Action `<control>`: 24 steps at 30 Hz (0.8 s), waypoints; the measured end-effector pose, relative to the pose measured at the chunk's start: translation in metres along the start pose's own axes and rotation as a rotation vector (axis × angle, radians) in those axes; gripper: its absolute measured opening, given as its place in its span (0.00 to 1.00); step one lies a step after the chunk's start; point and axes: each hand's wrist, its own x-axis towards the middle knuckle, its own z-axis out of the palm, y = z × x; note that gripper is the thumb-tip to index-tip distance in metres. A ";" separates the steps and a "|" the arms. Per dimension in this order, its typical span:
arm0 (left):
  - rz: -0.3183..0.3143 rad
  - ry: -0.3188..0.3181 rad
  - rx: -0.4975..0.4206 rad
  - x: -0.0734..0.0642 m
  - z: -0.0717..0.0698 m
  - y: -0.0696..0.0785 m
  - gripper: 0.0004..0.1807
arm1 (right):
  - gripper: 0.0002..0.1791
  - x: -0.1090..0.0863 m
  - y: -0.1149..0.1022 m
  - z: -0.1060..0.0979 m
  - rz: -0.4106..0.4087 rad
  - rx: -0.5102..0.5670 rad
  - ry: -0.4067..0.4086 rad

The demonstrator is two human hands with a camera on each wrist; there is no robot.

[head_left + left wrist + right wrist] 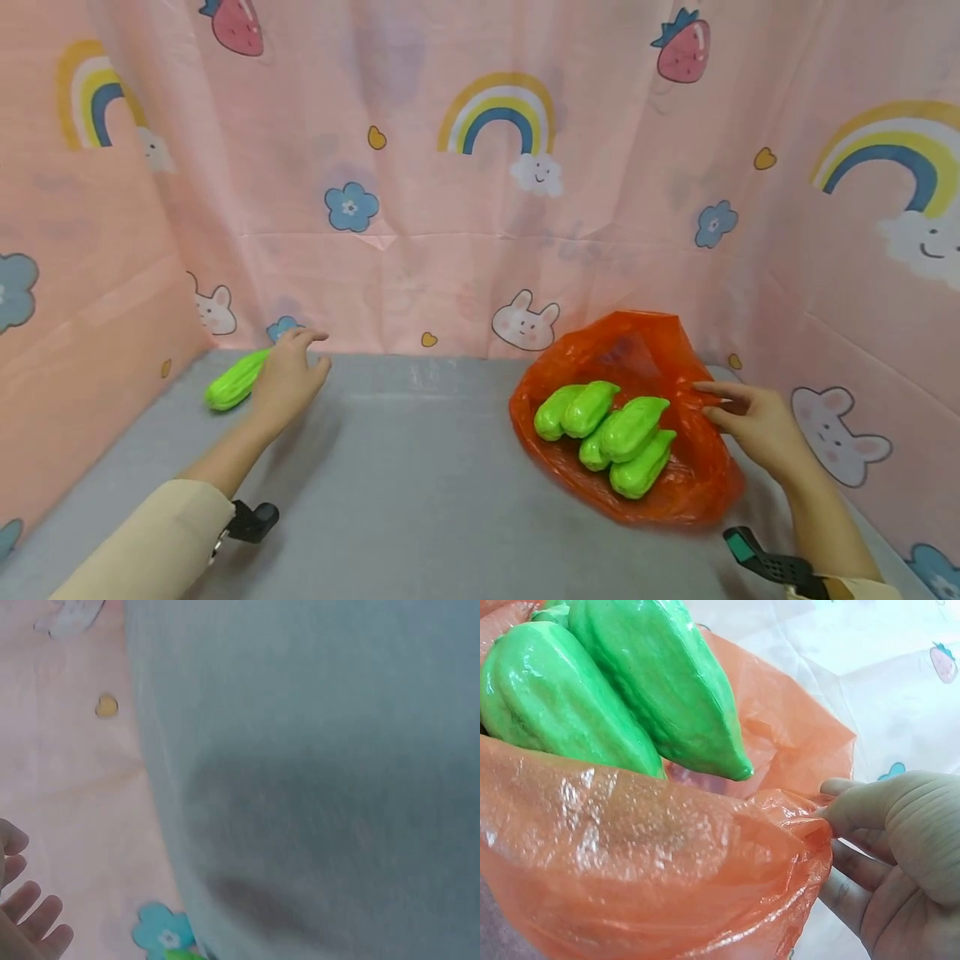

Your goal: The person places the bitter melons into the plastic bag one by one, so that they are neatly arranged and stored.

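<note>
An orange-red plastic bag [701,492] lies with its mouth wide on the right. Inside it are several glossy, bright green gourd-like vegetables [632,429], plump with pointed tips. My right hand [765,429] pinches the bag's right edge, and the plastic bunches between thumb and fingers in the right wrist view. On the far left, a single long, ridged green vegetable [232,383] lies on the table, partly hidden behind my left hand [288,379]. That hand hovers beside it with fingers and thumb spread apart, holding nothing. Only a bit of green shows at the bottom of the left wrist view.
The grey tabletop [420,483] stretches between the two hands. Pink printed cloth [427,275] with rainbows, rabbits and flowers stands along the back and both sides. Dark straps with small devices [253,522] sit on both wrists.
</note>
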 end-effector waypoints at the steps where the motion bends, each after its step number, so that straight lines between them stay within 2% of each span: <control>1: -0.017 -0.004 0.006 0.001 -0.003 -0.006 0.21 | 0.22 0.000 0.001 -0.001 -0.001 0.002 0.002; 6: -0.085 -0.039 0.018 0.004 -0.019 -0.032 0.24 | 0.22 -0.001 0.004 -0.002 0.010 -0.010 0.008; 10: -0.111 -0.019 0.028 0.008 -0.024 -0.050 0.24 | 0.23 -0.002 0.005 -0.002 0.002 -0.002 0.013; 14: -0.140 0.005 0.025 0.011 -0.025 -0.066 0.25 | 0.25 -0.003 0.006 -0.004 -0.005 -0.002 0.022; 20: -0.260 -0.036 0.008 0.009 -0.024 -0.087 0.28 | 0.25 -0.002 0.006 -0.006 0.034 -0.029 0.011; 24: -0.275 -0.035 0.005 0.007 -0.023 -0.097 0.28 | 0.26 -0.002 0.005 -0.006 0.046 -0.030 0.020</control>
